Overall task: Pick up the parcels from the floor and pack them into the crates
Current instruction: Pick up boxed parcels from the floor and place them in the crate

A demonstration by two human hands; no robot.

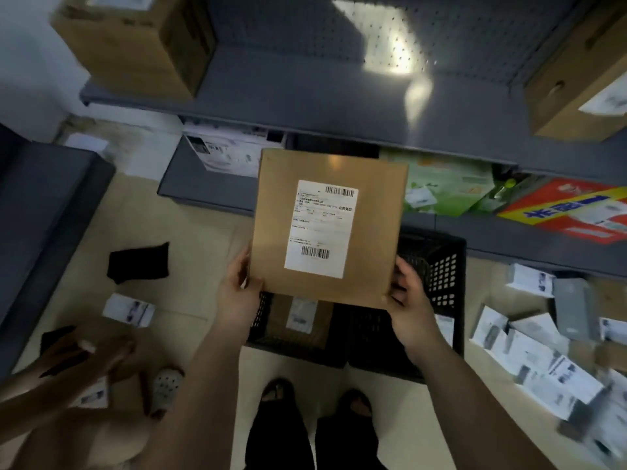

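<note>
**So, brown parcel held right over the crate**

Head view: 2 hands hold 1 flat brown parcel (327, 225), label facing up. The left hand (237, 293) curls round its lower left corner and the right hand (409, 300) round the lower right. It hangs above the black crate (444, 269) on the floor, where another boxed parcel (298, 320) lies inside. Loose white parcels (529, 351) litter the floor at right.

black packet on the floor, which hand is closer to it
Left. The left hand grips the cardboard box at its left corner, toward the black packet; the right hand grips the right corner, farther off.
</note>
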